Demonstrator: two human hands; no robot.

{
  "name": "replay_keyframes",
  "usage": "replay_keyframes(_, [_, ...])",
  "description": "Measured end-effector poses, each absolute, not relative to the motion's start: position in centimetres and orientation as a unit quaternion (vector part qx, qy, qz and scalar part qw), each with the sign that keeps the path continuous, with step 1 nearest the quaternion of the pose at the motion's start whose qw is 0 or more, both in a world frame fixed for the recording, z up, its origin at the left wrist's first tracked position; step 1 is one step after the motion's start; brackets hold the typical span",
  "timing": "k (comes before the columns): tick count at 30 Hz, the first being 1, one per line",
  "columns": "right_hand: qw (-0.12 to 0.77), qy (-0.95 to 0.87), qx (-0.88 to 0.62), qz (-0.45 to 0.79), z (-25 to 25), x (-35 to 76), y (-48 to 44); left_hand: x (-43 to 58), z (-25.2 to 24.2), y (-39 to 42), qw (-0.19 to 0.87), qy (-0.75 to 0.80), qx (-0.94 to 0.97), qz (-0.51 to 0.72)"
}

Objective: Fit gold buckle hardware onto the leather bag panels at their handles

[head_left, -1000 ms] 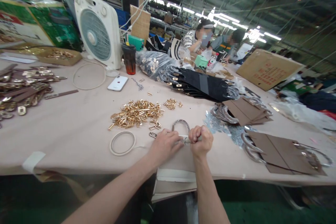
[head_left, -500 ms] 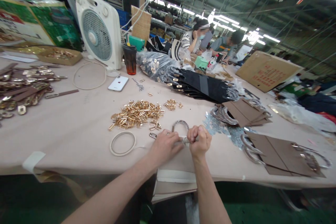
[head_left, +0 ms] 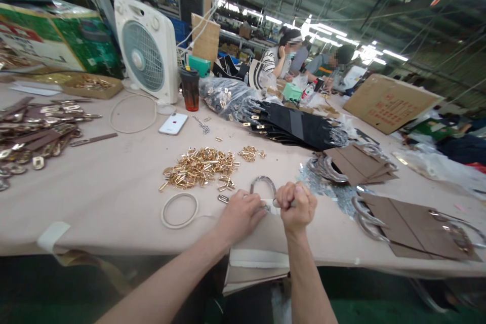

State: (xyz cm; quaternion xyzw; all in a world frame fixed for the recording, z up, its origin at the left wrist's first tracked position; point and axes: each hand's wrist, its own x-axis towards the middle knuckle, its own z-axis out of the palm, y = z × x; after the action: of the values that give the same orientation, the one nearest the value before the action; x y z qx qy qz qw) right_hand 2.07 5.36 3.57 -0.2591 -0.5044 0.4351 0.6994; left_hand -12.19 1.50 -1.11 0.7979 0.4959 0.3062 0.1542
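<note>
My left hand bears down near the table's front edge, its fingers bent over a strap whose metal buckle pokes out on the left. Most of that strap is hidden under the hand. Just right of it my right hand is a fist around a short, pale rod-like tool, pointing at the left fingertips. Behind both hands arches a plastic-wrapped handle loop. A roll of white tape lies to the left, and a heap of gold metal fittings lies beyond it.
Brown bag panels with wrapped handles lie at right, black panels farther back. Buckled straps pile up at left. A phone, a dark cup and a fan stand or lie behind. Two people sit across the table.
My right fist has shifted slightly right, away from my left fingers, and more of the pale piece between them shows. The left hand stays in place. The whole view has shifted slightly.
</note>
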Motion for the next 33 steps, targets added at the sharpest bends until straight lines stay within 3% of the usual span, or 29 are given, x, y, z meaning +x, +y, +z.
replay_keyframes(7, [0.656,-0.5,-0.327,0.462,1.5,1.7,5.3,-12.0,-1.2,1.6,0.15,0.48,0.809,0.305])
replay_keyframes(15, [0.722,-0.479,-0.254,0.43,5.9,2.3,5.2,-12.3,-1.4,1.5,0.16,0.49,0.799,0.309])
replay_keyframes(23, [0.681,-0.476,-0.3,0.47,1.4,1.8,5.3,-12.1,-1.4,1.6,0.145,0.495,0.805,0.294])
replay_keyframes(33, [0.72,-0.46,-0.267,0.446,5.5,2.7,5.1,-12.7,-1.4,0.9,0.16,0.491,0.804,0.295])
